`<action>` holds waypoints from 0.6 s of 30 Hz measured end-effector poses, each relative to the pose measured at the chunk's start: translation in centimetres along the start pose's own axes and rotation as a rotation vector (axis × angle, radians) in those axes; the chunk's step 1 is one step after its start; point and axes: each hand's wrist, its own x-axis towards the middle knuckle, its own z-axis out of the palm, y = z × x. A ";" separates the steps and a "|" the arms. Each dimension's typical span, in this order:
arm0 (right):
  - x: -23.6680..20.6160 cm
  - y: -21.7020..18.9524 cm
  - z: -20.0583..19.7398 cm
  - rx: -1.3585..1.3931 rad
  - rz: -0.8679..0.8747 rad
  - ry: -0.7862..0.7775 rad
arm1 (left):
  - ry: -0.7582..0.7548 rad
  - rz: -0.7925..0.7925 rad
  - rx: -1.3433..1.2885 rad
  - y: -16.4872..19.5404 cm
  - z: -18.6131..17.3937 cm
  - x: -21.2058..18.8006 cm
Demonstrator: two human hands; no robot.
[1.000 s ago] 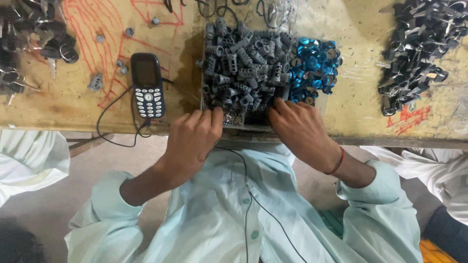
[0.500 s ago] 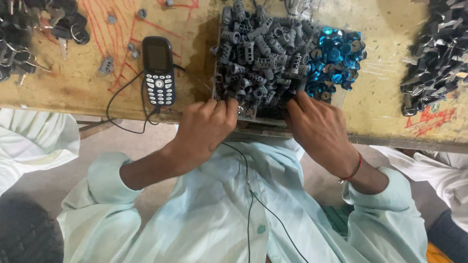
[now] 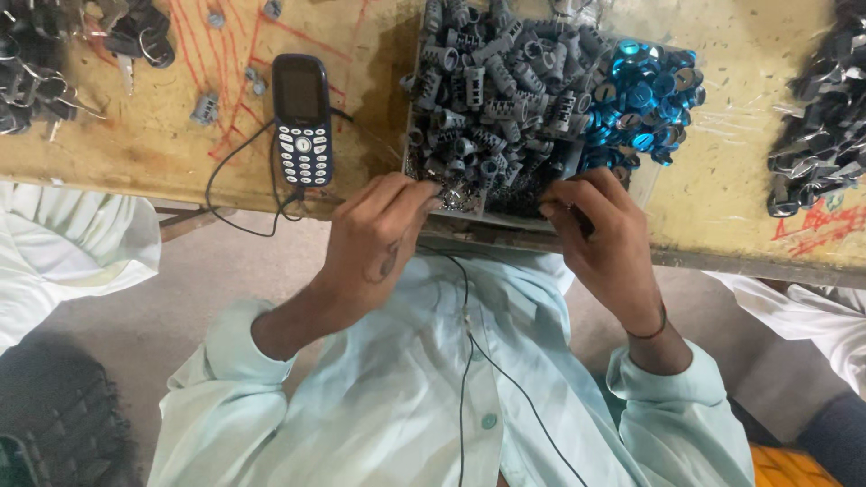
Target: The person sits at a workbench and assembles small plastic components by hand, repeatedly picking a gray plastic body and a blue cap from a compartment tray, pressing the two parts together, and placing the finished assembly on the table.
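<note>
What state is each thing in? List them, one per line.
Left hand: fingertips pinched at the tray's near edge.
Right hand: fingers curled at the tray's near edge; what they hold is hidden.
Tray: heaped with parts.
Grey ribbed cylinders: piled loose.
Blue round caps: piled on the right side.
Phone: face up, screen dark, cable attached.

1. The left hand [image 3: 374, 239] reaches forward, back of the hand up, fingers curled and pinched together at the tips.
2. The right hand [image 3: 603, 236] reaches forward beside it, fingers bent, thumb tucked toward the forefinger.
3. Both forearms angle inward from pale sleeves; a dark band circles the right wrist.
</note>
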 end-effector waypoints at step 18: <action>-3.4 0.3 -1.2 0.915 0.124 -0.205 | -0.081 -0.214 -1.021 4.3 5.3 0.6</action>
